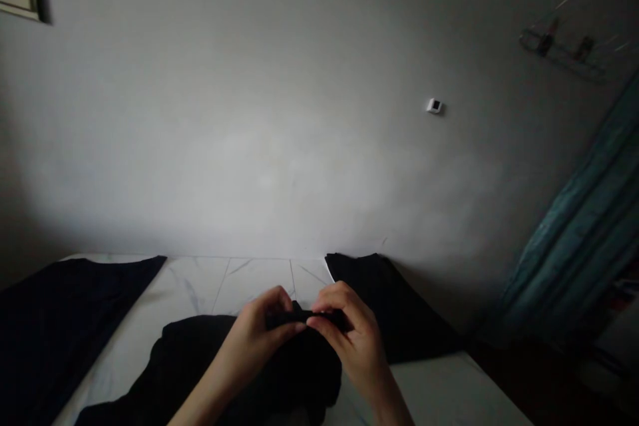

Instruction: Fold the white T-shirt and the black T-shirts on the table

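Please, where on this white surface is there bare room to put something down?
White top shows beyond the left hand, between the navy cloth and the black cloth, and past the right hand. It is crowded around the black garment.

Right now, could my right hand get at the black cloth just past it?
Probably yes. The right hand is pinching a fold of the black garment, but the black cloth lies just beyond it, with nothing between them. It would likely have to release its grip first.
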Available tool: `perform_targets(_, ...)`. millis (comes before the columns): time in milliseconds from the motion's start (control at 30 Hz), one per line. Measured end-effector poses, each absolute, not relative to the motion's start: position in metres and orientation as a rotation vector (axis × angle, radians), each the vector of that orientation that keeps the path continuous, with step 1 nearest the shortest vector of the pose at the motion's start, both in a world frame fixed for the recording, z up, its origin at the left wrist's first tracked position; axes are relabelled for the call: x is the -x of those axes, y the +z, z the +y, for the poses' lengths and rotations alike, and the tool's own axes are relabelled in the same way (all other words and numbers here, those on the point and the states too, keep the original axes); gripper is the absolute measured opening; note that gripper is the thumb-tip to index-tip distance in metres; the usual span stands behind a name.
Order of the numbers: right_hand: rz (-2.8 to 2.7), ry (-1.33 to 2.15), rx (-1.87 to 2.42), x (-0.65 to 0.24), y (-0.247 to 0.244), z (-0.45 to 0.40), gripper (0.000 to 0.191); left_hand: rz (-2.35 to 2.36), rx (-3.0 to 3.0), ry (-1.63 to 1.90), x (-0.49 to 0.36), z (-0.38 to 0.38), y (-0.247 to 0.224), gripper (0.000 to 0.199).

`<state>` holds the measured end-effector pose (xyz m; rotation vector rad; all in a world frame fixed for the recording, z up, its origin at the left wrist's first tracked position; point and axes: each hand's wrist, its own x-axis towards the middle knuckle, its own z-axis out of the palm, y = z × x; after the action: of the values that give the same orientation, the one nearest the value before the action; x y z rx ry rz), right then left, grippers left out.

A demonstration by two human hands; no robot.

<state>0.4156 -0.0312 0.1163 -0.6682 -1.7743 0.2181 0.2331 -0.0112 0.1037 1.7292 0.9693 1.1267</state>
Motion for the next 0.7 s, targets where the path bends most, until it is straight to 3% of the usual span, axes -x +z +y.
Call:
perform_targets(133, -1.837, 0.171, 0.727, -0.422, 0.12, -0.032, 0.032, 0.89, -1.615, 1.313, -0.221, -0.009, 0.103, 0.024)
perform_targets(533, -1.809, 0.013, 0.728, -0.415, 0.126, -0.046, 0.019, 0.756, -1.683, 1.456, -0.21, -0.004, 0.104, 0.027)
perform_targets(700, -1.916, -0.037, 0.728, -0.416, 0.122, -0.044, 0.023, 0.784, -1.746, 1.399, -0.211, -0.009, 0.108, 0.031)
